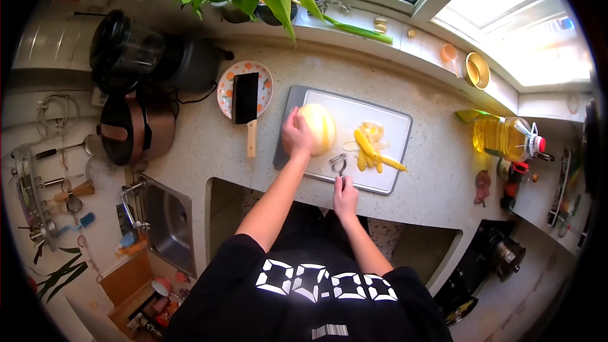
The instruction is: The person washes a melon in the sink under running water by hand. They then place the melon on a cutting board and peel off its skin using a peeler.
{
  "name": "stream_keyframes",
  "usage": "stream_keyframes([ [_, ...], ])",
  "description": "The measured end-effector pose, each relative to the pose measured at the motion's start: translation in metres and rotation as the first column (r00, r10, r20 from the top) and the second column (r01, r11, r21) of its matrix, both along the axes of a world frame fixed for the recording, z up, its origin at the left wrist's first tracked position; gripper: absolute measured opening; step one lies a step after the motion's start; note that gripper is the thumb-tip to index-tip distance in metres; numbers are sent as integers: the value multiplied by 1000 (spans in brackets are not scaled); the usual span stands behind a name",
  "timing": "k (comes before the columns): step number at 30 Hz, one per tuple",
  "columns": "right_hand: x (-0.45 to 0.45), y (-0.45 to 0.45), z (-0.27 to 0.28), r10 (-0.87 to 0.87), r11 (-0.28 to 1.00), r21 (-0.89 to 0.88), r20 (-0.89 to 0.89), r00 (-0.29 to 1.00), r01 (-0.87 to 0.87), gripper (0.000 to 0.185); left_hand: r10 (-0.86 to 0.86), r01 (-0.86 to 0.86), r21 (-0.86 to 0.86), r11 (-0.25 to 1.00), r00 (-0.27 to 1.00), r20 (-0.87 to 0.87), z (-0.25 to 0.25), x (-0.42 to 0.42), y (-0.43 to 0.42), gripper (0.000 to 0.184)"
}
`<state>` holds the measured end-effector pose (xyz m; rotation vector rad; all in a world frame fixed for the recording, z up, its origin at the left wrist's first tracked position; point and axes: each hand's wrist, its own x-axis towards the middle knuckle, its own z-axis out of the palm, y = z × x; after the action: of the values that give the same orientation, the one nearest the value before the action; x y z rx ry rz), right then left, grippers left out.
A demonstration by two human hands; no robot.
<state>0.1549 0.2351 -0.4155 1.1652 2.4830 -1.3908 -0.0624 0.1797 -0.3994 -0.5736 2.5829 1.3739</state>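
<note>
The round fruit [320,128] is on the cutting board [342,102], a bit toward ten o'clock from its middle; its surface is pale, with bands of stronger yellow; the left hand [297,134] grips the fruit from its nine o'clock side, with the fingers curved against it; the right hand [345,197] is closed around the handle of a peeler [340,164], just beyond the six o'clock edge of the board, and the metal head is above the board, near the fruit but apart from it; toward three o'clock on the same board lie the yellow peels [366,144] in a loose heap, and one strip reaches the board's edge at four o'clock; at ten o'clock from the board, a cleaver [246,100] lies across a patterned plate [267,85], its wooden handle pointing to six o'clock; well apart, at three o'clock, there is an oil bottle [499,138]
</note>
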Motion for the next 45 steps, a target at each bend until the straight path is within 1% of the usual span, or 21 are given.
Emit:
stream_keyframes([
  [2,-32,19,13,-116,989,-111,-131,985,102,41,-12,12,-4,1000,1000,-28,-2,4,0,42],
  [4,-75,33,41,-172,972,-181,-124,977,149,55,-42,39,-53,998,998,-47,0,6,1,42],
  [5,-92,35,23,-171,982,-115,-220,961,148,59,-46,44,-42,998,998,-53,-2,6,-1,42],
  [7,-117,40,-3,-148,987,-111,-352,924,116,56,-53,52,-18,998,996,-67,-8,5,-3,41],
  [9,-134,45,-7,-129,972,-232,-430,894,29,43,-34,34,2,999,998,-57,-9,4,-5,41],
  [12,-130,52,-6,-378,788,-590,-239,894,176,33,-33,34,12,999,998,-61,-9,4,-6,42],
  [13,-129,53,-14,-402,807,-556,-273,874,198,22,-39,40,12,999,997,-65,-9,5,-6,42],
  [16,-103,67,-31,-390,844,-466,-188,901,267,20,-70,70,-1,998,994,-83,-9,5,-7,42],
  [19,-74,79,-35,-354,882,-378,-141,925,281,22,-67,66,-8,998,995,-69,-7,3,-6,42],
  [22,-72,78,-15,-360,867,-418,-153,920,269,31,-86,81,-50,995,990,-112,-3,5,-4,41],
  [24,-86,73,-5,-374,833,-494,-173,911,248,35,-104,99,-47,994,987,-124,0,6,-3,41],
  [28,-122,67,-11,-268,840,-526,-181,946,138,39,-151,144,-57,988,980,-131,4,8,-3,41],
  [29,-128,66,-15,-305,829,-539,-214,928,148,33,-141,136,-50,989,982,-126,1,7,-3,40],
  [32,-131,74,-18,-328,774,-608,-146,933,177,26,-122,118,-37,992,986,-112,-4,5,-5,39],
  [33,-131,73,-17,-356,763,-621,-174,918,179,22,-123,119,-39,992,986,-109,-4,6,-5,39],
  [36,-118,73,-21,-384,845,-478,-231,894,239,21,-142,134,-62,989,981,-134,-7,6,-6,39],
  [38,-96,89,-39,-335,938,-199,-316,888,283,20,-150,140,-76,987,978,-147,-8,6,-8,39],
  [39,-83,100,-33,-328,944,-138,-307,893,300,24,-148,138,-76,987,978,-147,-8,6,-8,39],
  [40,-69,112,-23,-233,964,93,-172,957,251,34,-148,138,-77,988,978,-147,-8,5,-7,39],
  [42,-52,119,-4,-138,884,443,-62,988,152,44,-146,138,-70,988,980,-137,-4,6,-7,39],
  [45,-63,116,23,-149,940,316,51,987,126,41,-149,141,-60,988,975,-164,-2,7,-5,39],
])
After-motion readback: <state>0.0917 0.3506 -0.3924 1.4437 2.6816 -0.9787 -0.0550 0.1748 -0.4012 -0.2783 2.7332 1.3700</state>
